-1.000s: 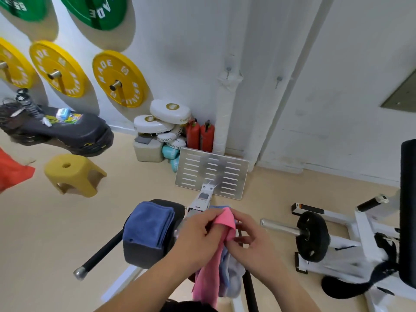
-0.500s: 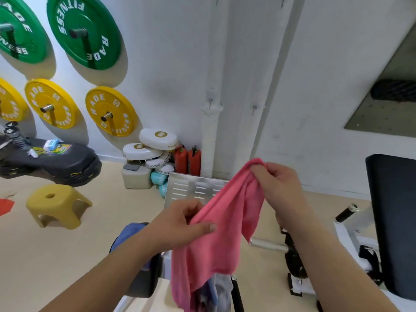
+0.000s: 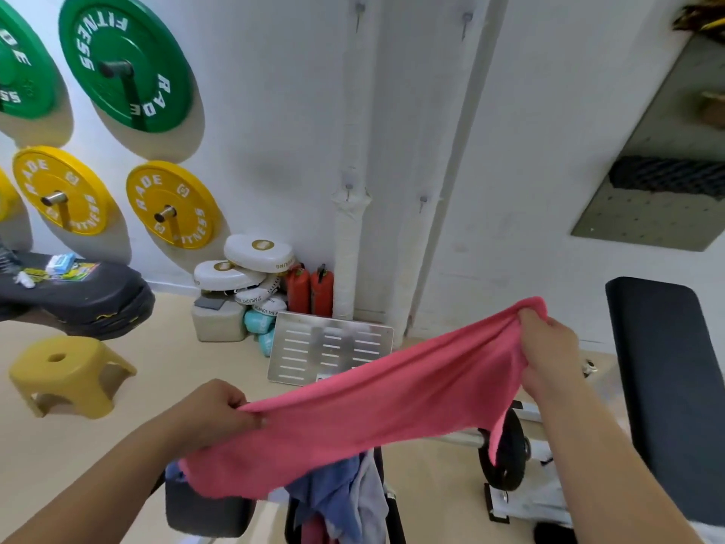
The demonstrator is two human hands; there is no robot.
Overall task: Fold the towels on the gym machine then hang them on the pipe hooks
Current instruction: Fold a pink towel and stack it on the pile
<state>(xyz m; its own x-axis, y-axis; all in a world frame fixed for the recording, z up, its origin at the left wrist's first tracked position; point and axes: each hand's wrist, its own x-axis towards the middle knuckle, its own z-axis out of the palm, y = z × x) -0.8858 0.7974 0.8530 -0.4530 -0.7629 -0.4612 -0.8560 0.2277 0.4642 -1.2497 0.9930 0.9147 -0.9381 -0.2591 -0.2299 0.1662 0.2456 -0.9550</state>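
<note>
A pink towel (image 3: 376,402) is stretched out in the air between my two hands. My left hand (image 3: 212,410) pinches its lower left corner, and my right hand (image 3: 545,347) grips its upper right corner, held higher. Below the pink towel, a bunch of blue and grey towels (image 3: 345,500) hangs over the gym machine (image 3: 208,508), whose black pad shows at the bottom. Two white pipes (image 3: 353,159) run up the wall ahead, with small metal hooks (image 3: 348,190) on them; another hook (image 3: 423,202) sits on the right pipe.
Green and yellow weight plates (image 3: 168,206) hang on the wall at left. A yellow stool (image 3: 66,371), a metal footplate (image 3: 329,347), white pads and red bottles (image 3: 310,288) stand on the floor. A black bench back (image 3: 667,386) rises at right.
My hands have moved apart, drawing the pink towel out into a long span. My right hand went right and my left hand went down and left. The view has tilted upward.
</note>
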